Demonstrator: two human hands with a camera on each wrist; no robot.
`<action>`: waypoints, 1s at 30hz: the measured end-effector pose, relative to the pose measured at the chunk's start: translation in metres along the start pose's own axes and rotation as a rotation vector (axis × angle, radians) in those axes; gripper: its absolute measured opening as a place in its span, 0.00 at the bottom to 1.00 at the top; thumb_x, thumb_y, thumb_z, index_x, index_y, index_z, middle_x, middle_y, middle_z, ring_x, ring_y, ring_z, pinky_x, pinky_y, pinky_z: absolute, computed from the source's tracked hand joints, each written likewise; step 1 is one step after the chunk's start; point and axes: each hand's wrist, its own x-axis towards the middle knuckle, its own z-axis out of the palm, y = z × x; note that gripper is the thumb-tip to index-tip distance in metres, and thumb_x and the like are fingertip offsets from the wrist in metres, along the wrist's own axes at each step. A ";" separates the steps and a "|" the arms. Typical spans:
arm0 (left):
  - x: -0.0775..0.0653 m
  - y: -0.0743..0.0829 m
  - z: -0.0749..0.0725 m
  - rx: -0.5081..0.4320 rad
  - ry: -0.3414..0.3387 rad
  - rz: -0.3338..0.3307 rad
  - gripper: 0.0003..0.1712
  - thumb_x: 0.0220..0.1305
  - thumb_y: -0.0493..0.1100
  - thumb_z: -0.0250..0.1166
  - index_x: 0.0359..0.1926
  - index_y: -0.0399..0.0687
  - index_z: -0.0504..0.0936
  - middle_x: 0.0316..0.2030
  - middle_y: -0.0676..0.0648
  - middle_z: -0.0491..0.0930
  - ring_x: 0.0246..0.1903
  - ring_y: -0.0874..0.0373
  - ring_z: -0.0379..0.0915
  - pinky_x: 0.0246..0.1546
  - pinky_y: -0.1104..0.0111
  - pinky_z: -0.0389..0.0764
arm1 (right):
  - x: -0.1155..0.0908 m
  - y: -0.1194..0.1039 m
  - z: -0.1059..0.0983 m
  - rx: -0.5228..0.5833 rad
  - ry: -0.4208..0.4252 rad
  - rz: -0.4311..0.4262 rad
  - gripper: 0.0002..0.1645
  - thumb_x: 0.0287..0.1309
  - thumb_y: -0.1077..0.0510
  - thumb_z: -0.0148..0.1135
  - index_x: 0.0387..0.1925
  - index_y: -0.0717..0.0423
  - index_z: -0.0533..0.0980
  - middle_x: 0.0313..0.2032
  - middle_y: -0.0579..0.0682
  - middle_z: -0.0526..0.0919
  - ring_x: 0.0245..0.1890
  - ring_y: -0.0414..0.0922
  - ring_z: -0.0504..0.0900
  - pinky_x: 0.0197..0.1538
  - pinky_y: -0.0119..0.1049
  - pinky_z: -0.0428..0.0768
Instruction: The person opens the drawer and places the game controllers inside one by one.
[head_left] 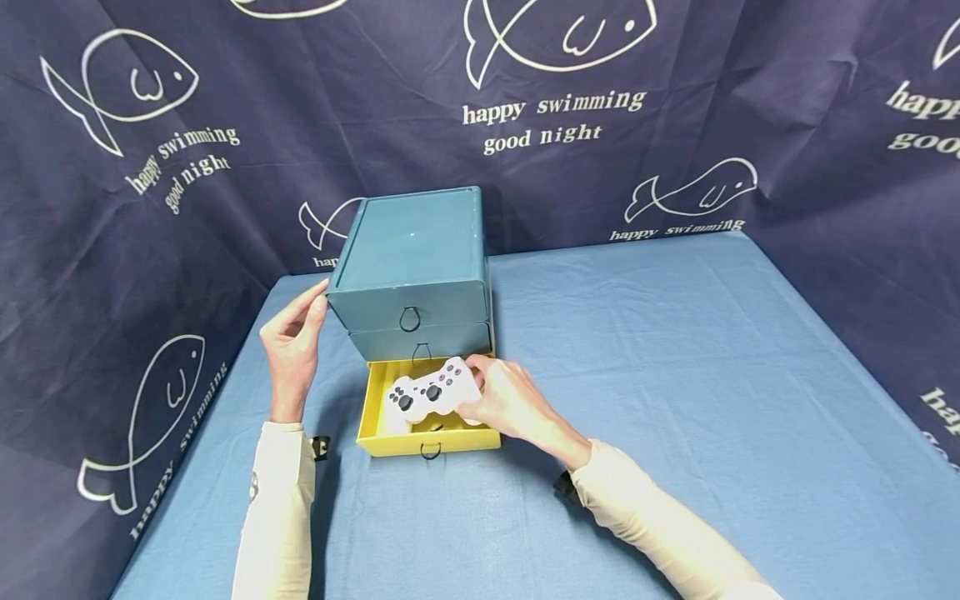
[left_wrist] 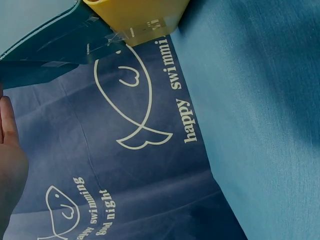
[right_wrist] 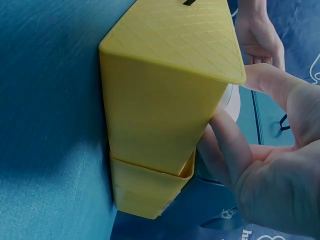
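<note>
A white game controller (head_left: 418, 392) lies slightly tilted in the pulled-out yellow drawer (head_left: 465, 442), the lowest of a small drawer cabinet (head_left: 412, 237). My right hand (head_left: 513, 402) grips the controller's right end, thumb on the near side and fingers on the far side. In the right wrist view the drawer wall (right_wrist: 160, 110) hides most of the controller. Against the left side of the cabinet, near its upper front corner, my left hand (head_left: 292, 354) rests with fingers extended. Only part of that hand shows at the left wrist view's edge.
Two teal drawers with dark loop pulls, the upper one (head_left: 450, 304) and the one below it (head_left: 457, 340), are closed above the yellow one. A blue cloth (head_left: 675, 400) covers the table. Dark blue curtains (head_left: 555, 200) with white fish prints hang behind and beside it.
</note>
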 end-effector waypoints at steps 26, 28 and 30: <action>0.000 -0.001 0.000 0.003 -0.008 -0.003 0.15 0.70 0.26 0.63 0.56 0.29 0.85 0.46 0.48 0.89 0.41 0.64 0.84 0.48 0.72 0.77 | -0.002 -0.001 -0.006 -0.048 0.008 -0.022 0.29 0.50 0.62 0.79 0.54 0.66 0.81 0.41 0.54 0.84 0.41 0.50 0.84 0.43 0.40 0.82; 0.000 -0.001 0.000 0.008 -0.007 -0.005 0.15 0.70 0.25 0.63 0.56 0.29 0.85 0.46 0.48 0.89 0.41 0.64 0.84 0.47 0.73 0.77 | -0.003 0.000 -0.006 -0.046 0.005 -0.026 0.29 0.51 0.62 0.79 0.55 0.68 0.80 0.41 0.55 0.84 0.42 0.51 0.84 0.44 0.41 0.82; -0.001 -0.001 0.000 0.009 -0.006 -0.005 0.15 0.70 0.25 0.62 0.56 0.29 0.85 0.46 0.48 0.89 0.40 0.64 0.84 0.47 0.73 0.77 | -0.003 0.000 -0.006 -0.038 0.005 -0.030 0.29 0.51 0.63 0.79 0.55 0.69 0.80 0.41 0.55 0.84 0.42 0.51 0.84 0.45 0.41 0.82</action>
